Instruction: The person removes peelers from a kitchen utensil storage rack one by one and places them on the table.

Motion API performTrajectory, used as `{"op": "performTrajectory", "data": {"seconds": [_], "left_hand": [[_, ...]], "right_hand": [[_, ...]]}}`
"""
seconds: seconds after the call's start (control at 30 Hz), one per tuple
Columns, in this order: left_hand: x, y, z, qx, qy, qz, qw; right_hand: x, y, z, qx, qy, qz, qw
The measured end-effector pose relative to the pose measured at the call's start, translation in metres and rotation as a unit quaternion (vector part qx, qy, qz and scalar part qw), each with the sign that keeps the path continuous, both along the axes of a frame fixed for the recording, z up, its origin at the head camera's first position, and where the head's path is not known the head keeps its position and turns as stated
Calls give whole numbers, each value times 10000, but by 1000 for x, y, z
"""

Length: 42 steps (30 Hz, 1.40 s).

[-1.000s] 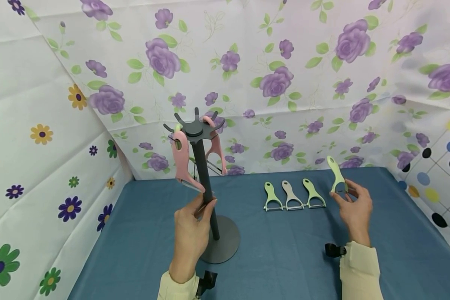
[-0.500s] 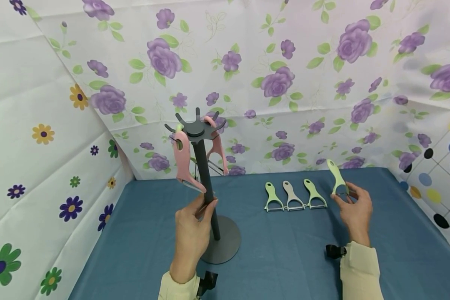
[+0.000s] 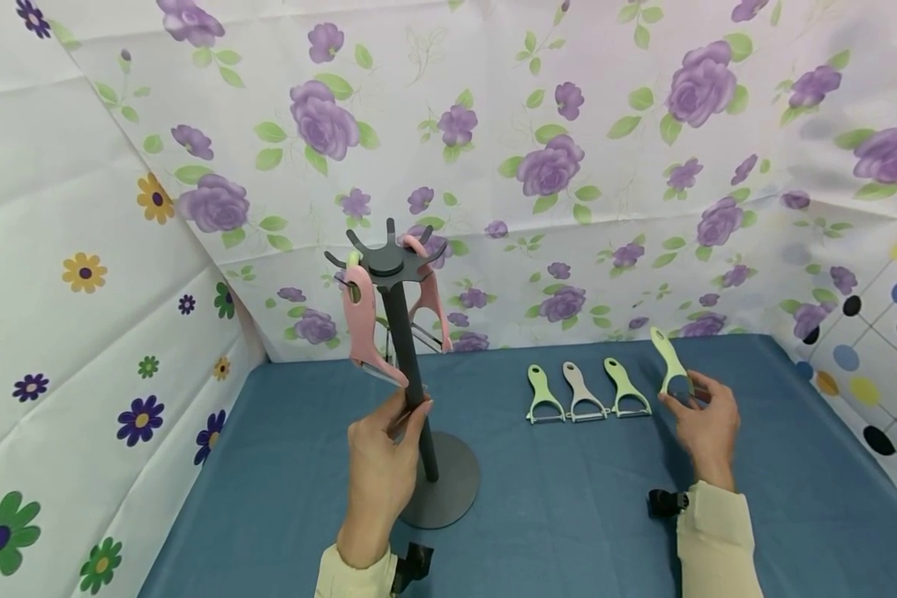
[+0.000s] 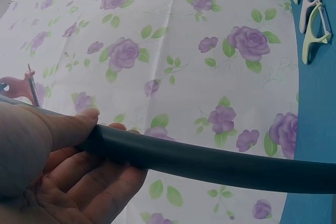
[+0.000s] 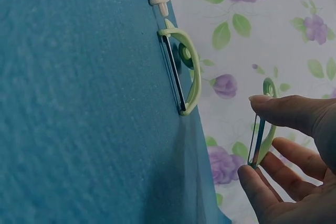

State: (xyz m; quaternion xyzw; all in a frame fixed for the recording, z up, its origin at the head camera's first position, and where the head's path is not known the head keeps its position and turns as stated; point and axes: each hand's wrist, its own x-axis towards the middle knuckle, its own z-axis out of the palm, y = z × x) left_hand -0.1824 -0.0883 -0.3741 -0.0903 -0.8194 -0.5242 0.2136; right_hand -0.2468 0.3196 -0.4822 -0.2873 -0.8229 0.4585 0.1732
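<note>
We are seeing bare left hand [image 3: 381, 473], bare right hand [image 3: 706, 425]; plain cream left sleeve [image 3: 355, 573], right sleeve [image 3: 718, 536]; boxy black left wrist camera [image 3: 415, 565], right wrist camera [image 3: 665, 503].

Green peeler [image 3: 668, 353] in your right hand [image 3: 706, 422], dark stand [image 3: 405, 347] in your left hand [image 3: 384, 465].
You pinch the peeler at its blade end, holed handle pointing up; the stand's round base [image 3: 454, 482] rests on the blue counter [image 3: 553, 507], two pink peelers [image 3: 361, 322] hanging from its prongs.
</note>
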Motion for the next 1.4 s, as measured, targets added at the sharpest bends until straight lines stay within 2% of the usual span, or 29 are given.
{"op": "performTrajectory", "data": {"seconds": [0.83,1.4], "left_hand": [[1,-1,-1,-61,27,9,10000],[0,-1,-1,5,-15,9,10000]], "right_hand": [[2,10,-14,165,-146,155,9996],[-1,16,-16,205,-470,-18,9987]]}}
